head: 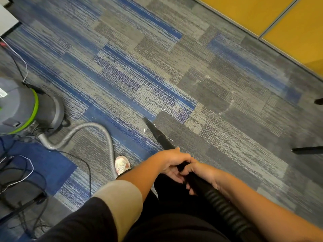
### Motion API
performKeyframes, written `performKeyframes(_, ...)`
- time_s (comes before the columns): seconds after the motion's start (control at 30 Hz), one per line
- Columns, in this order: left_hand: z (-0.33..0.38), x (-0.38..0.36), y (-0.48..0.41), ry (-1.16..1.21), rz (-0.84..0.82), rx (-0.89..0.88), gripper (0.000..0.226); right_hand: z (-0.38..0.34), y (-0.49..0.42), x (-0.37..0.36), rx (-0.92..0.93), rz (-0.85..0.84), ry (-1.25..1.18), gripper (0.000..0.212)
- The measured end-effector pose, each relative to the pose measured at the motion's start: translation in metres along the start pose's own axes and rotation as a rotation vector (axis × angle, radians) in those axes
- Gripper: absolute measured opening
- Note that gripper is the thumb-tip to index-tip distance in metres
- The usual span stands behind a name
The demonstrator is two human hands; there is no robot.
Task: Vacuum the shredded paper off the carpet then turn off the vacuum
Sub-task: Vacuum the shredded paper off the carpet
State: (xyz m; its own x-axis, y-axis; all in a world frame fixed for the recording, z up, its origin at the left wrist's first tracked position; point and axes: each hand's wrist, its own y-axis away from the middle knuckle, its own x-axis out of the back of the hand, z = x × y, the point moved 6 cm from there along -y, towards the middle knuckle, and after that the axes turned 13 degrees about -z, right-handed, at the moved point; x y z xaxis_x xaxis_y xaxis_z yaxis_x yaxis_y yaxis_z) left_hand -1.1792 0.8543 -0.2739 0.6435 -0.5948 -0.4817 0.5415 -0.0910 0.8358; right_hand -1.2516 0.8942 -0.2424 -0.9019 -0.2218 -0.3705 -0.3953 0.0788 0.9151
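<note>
Carpet (174, 67) in grey and blue tiles fills most of the view. Both hands clasp the black vacuum wand (165, 143). The left hand (172, 162) wraps it from above, nearer the tip. The right hand (201, 174) curls round it just behind, where the black ribbed hose (225, 212) begins. The narrow crevice nozzle (151, 125) points down and away; whether its tip touches the carpet cannot be told. A few white paper shreds (163, 110) lie scattered close around the nozzle. At the left stands the grey canister vacuum (26, 105) with a green band. Its grey hose (87, 129) loops across the floor past a pale shoe (122, 164). Cables (26, 172) tangle at lower left, and yellow panels (288, 23) line the upper right.
</note>
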Motion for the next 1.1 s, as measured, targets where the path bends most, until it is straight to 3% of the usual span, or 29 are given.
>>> performKeyframes(0.13,0.003,-0.002,0.002,0.007,-0.027,-0.003,0.061,-0.002,0.007,0.0,-0.012,-0.007,0.03,0.019)
performKeyframes(0.23,0.001,-0.008,0.007,0.005,-0.06,0.005,0.029,0.004,0.01,-0.002,-0.073,-0.027,0.045,0.002)
performKeyframes(0.3,-0.002,-0.013,0.009,0.013,-0.087,0.026,0.017,0.007,0.011,-0.001,-0.094,-0.033,0.054,0.008)
performKeyframes(0.5,0.001,-0.015,0.014,0.028,-0.103,0.039,0.023,0.001,0.017,-0.002,-0.098,-0.047,0.068,0.007)
performKeyframes(0.63,0.009,-0.009,0.018,0.049,-0.064,0.0,0.014,-0.013,0.021,0.002,-0.112,-0.057,0.074,0.018)
performKeyframes(0.7,0.01,0.004,0.018,0.042,-0.028,-0.034,0.025,-0.027,0.019,0.003,-0.081,-0.062,0.084,0.028)
performKeyframes(0.77,0.013,0.024,0.019,-0.146,0.061,-0.061,0.04,-0.042,0.014,0.004,-0.043,-0.05,0.099,0.041)
performKeyframes(0.83,0.018,0.042,0.02,-0.616,0.212,-0.042,0.065,-0.052,0.008,0.004,-0.031,-0.046,0.111,0.047)
performKeyframes(0.9,0.028,0.045,0.022,-0.903,0.337,-0.074,0.067,-0.057,0.004,0.005,-0.03,-0.037,0.1,0.051)
performKeyframes(1.1,0.033,0.032,0.013,-1.021,0.353,-0.158,0.056,-0.051,0.013,0.004,-0.082,-0.048,0.094,0.051)
